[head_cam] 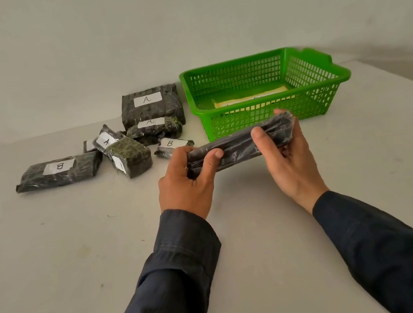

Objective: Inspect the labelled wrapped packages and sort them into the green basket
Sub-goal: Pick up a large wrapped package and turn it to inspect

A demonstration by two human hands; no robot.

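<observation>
A flat dark wrapped package (239, 145) is held edge-on above the table, just in front of the green basket (326, 98). My left hand (187, 178) grips its left end and my right hand (287, 153) grips its right end. Its label is not visible. The basket holds a pale yellow item (250, 97) on its floor. To the left lies a cluster of several dark wrapped packages: a large one labelled A (150, 107), a smaller A (153, 129), a small tilted A (107, 141), a long one labelled B (59, 171) and a small B (172, 145).
A green-tinted wrapped block (131, 156) lies in the middle of the cluster. The white table (80, 259) runs wide in front of me and meets a plain wall behind the basket.
</observation>
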